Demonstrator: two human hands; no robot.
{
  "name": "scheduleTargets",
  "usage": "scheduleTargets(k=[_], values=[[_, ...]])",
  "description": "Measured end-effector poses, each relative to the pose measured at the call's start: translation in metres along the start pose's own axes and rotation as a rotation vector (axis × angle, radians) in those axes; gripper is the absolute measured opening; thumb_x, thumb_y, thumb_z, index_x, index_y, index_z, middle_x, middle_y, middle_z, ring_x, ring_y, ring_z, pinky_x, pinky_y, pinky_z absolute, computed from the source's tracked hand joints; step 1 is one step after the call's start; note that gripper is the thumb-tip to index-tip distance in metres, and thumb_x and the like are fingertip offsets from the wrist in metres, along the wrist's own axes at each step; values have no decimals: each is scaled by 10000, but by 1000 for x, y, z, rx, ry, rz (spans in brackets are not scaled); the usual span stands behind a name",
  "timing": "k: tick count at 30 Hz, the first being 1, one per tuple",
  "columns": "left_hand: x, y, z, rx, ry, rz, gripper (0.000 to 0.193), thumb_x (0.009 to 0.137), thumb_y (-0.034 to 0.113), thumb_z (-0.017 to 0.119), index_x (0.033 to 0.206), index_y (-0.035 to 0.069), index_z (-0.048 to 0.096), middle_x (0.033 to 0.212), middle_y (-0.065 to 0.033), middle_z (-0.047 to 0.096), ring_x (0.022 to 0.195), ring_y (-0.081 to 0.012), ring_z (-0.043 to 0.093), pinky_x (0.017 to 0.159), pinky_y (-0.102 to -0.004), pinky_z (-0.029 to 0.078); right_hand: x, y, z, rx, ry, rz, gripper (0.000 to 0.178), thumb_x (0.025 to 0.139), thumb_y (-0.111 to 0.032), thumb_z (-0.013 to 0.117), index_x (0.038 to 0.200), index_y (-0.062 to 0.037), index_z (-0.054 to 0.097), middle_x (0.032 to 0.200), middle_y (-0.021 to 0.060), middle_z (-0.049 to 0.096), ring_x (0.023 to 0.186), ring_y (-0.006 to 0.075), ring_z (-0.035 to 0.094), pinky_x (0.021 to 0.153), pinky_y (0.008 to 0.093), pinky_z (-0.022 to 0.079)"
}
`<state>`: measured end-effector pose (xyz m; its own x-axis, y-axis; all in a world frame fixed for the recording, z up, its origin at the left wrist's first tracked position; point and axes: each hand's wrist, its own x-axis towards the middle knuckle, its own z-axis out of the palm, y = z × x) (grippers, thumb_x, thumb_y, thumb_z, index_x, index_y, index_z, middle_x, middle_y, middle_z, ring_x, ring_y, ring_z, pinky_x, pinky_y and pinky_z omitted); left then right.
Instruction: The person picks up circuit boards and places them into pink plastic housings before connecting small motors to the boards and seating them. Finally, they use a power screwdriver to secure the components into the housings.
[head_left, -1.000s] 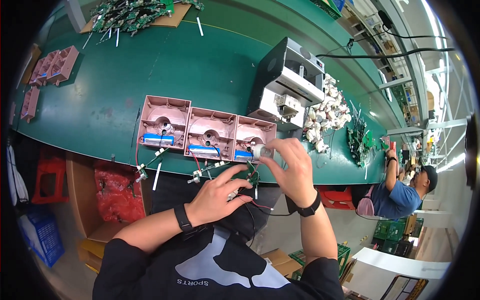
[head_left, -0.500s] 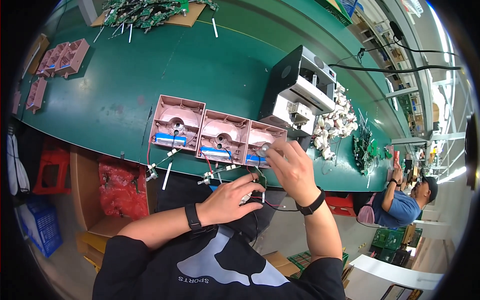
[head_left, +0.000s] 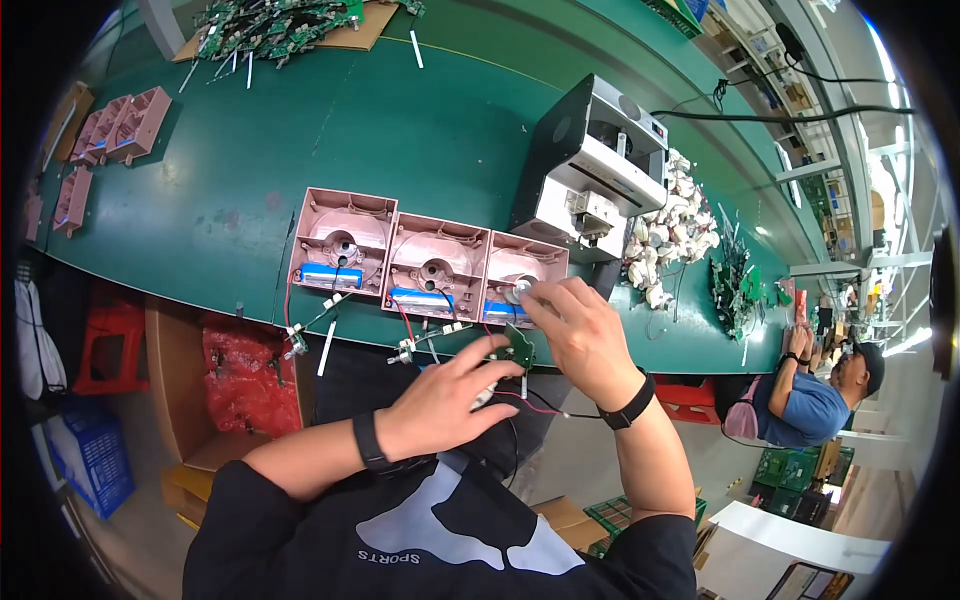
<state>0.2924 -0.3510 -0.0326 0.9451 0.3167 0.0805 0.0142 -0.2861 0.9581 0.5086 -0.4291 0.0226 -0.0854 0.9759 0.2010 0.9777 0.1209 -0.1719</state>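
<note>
Right hand (head_left: 585, 335): thumb and fingertips drawn together, pinching a pale round piece at its edge.
Pale round piece (head_left: 518, 290): at the right fingertips, over the inside of the right-hand housing.
Right-hand housing (head_left: 525, 260): pink, open-topped; directly under and beyond the right fingertips.
Left hand (head_left: 440, 400): fingers spread, thumb apart from them; fingertips touching a green circuit board; whether they grip it, cannot tell.
Green circuit board (head_left: 520, 347): tilted, at the left fingertips, just below the right fingers, near the table edge.
White part (head_left: 485, 393): partly hidden, between the left fingers and thumb.
Red wire (head_left: 540, 405): runs rightward from beside the left thumb, below the right fingers.
Middle housing (head_left: 435, 235): pink, beyond the left fingers, touching the right-hand housing.
Left-hand housing (head_left: 345, 215): pink, farther left of the fingers, touching the middle housing.
Blue cells (head_left: 331, 276): one lying in the near side of each of the three housings; the rightmost just left of the right fingertips.
Bench machine (head_left: 555, 140): black and silver, beyond the right fingers.
White parts heap (head_left: 670, 235): to the right of that machine, well beyond the right fingers.
Co-worker (head_left: 805, 405): blue top, dark cap; far right of both hands' fingers.
</note>
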Motion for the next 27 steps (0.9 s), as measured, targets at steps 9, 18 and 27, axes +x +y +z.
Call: scheduleTargets(k=[9, 18, 27], values=[[-30, 29, -57, -435, -74, -250, 660, 874, 52, 773, 1459, 29, 470, 1276, -97, 635, 1134, -176, 639, 1002, -303, 489, 1, -10, -10, 104, 221, 96, 300, 808, 67, 709, 1095, -17, 722, 1026, 84, 696, 808, 245, 642, 707, 358, 538], [-32, 30, -40, -277, -15, -143, 823, 878, 52, 721, 1574, 54, 282, 1264, -108, 648, 1072, -210, 674, 953, -371, 535, 10, -100, -23, 824, -4, 390, 184, 853, 3, 775, 1033, 14, 740, 877, 85, 707, 635, 152, 593, 591, 296, 479], [-32, 31, -52, -420, -1, -211, 667, 911, 27, 742, 1505, 45, 439, 1228, -89, 644, 979, -130, 662, 805, -296, 547, -4, -95, -4, 929, 300, 369, 46, 903, 34, 711, 922, 60, 744, 797, 111, 722, 583, 124, 595, 542, 258, 464]])
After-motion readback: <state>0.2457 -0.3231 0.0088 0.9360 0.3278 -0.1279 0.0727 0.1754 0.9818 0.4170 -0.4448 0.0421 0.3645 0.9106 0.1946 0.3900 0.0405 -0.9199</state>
